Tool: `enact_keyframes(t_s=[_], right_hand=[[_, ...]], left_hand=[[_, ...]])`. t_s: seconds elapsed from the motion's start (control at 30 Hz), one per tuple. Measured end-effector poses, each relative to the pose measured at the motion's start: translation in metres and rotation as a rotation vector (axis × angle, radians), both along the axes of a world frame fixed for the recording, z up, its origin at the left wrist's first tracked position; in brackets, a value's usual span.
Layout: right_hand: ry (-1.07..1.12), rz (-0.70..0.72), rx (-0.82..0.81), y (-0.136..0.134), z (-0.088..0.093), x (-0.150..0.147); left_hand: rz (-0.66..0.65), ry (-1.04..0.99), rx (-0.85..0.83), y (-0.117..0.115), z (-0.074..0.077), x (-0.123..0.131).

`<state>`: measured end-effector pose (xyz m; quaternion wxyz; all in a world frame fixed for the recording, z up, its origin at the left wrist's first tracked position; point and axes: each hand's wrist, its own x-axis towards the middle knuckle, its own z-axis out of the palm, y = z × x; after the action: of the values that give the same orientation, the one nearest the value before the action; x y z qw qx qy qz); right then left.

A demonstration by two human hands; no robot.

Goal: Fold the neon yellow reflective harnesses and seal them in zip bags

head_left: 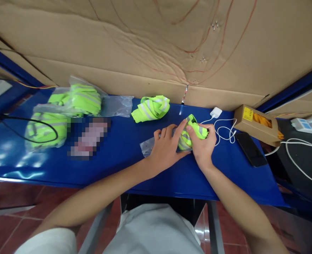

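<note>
Between my two hands is a folded neon-yellow reflective vest (198,130) with grey stripes, partly inside a clear plastic bag (147,146). My left hand (168,143) grips the vest's left side, and the bag's loose end sticks out to the left beneath it. On the other side, my right hand (204,144) is closed round the vest, thumb across its top. Fingers cover much of the bag's mouth. A second rolled vest (151,108), unbagged, lies on the blue table behind my left hand.
Bagged vests (85,98) are heaped at the table's left, beside a black cable (52,128) and a pixelated flat item (91,138). To the right are a white charger (216,112), a phone (251,149) and an opened cardboard box (256,125). A cardboard wall (135,74) stands behind.
</note>
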<state>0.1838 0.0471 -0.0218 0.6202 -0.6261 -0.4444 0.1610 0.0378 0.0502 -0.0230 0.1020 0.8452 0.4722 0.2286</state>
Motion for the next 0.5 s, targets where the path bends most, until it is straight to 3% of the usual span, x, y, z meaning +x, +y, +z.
enact_keyframes(t_s=[0.1, 0.23, 0.5], right_hand=[[-0.026, -0.014, 0.001, 0.001, 0.0, 0.003], [-0.072, -0.039, -0.02, 0.002, 0.0, 0.007], [-0.038, 0.088, -0.118, -0.005, -0.002, -0.006]], left_hand=[[-0.085, -0.077, -0.111, 0.005, 0.002, -0.003], [-0.291, -0.304, -0.329, 0.014, 0.002, -0.014], [-0.176, -0.424, -0.204, 0.014, -0.008, -0.02]])
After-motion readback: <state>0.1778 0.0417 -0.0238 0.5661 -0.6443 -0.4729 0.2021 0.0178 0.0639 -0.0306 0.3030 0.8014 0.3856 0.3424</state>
